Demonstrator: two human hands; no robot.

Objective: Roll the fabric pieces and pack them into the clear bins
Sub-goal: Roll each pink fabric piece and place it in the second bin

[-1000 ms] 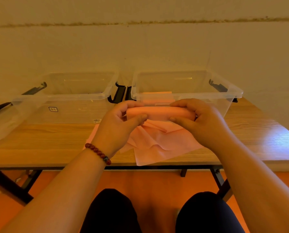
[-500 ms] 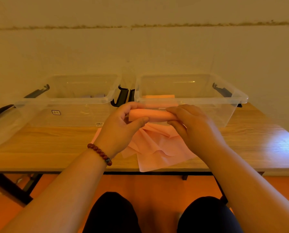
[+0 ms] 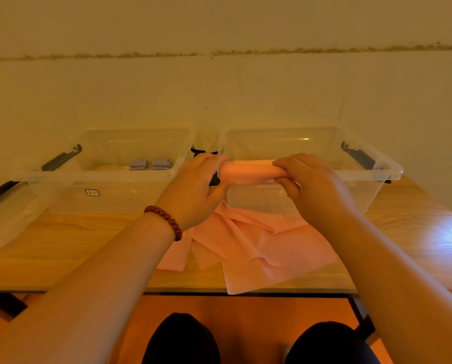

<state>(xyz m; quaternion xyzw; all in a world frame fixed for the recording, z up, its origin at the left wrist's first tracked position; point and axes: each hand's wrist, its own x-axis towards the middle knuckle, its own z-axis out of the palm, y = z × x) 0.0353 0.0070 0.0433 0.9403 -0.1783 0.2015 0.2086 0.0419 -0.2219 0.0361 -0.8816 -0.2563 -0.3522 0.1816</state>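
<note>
Head view is cutting off both roll ends under the fingers. Left hand point(image 3: 193, 190) and right hand point(image 3: 314, 187) are each gripping an end of the pink fabric roll point(image 3: 251, 172), a smooth tight cylinder, hovering at the right clear bin point(image 3: 377, 164) front rim. Loose pink fabric pieces point(image 3: 256, 245) (creased, thin) are lying on the wooden table point(image 3: 75, 245). Left clear bin point(image 3: 49, 177) is holding two grey rolls point(image 3: 150, 164).

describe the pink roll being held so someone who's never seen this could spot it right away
On the wooden table stand two clear bins side by side against the wall. Over the near rim of the right bin, the left hand and right hand each grip one end of the pink roll. It is a tight tube held level, unlike the loose pink fabric pieces lying flat below.
</note>
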